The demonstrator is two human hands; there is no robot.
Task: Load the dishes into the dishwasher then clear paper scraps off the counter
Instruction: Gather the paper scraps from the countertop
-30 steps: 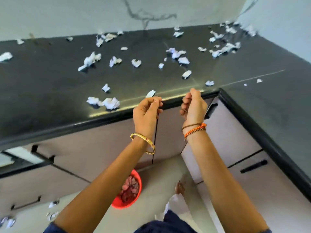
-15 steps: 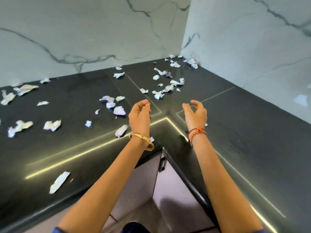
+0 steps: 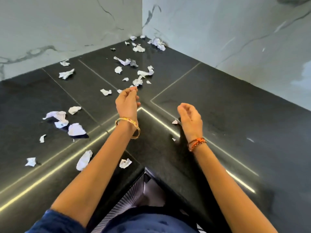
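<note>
Both hands raised over the black corner worktop (image 3: 218, 101). Left hand (image 3: 127, 103) and right hand (image 3: 190, 118): fingers loosely curled, holding nothing. Paper scraps (image 3: 76, 129) lie scattered across worktop, mostly left and toward the corner.

Paper scraps (image 3: 76, 129) lie scattered on the corner worktop (image 3: 235, 115), most at nine to twelve o'clock, trailing back into the wall corner at twelve. Left hand (image 3: 127, 102) hovers above centre, a scrap (image 3: 138, 82) just beyond its fingertips; right hand (image 3: 190, 118) at three o'clock of it, a small scrap (image 3: 174, 122) just beside.
</note>
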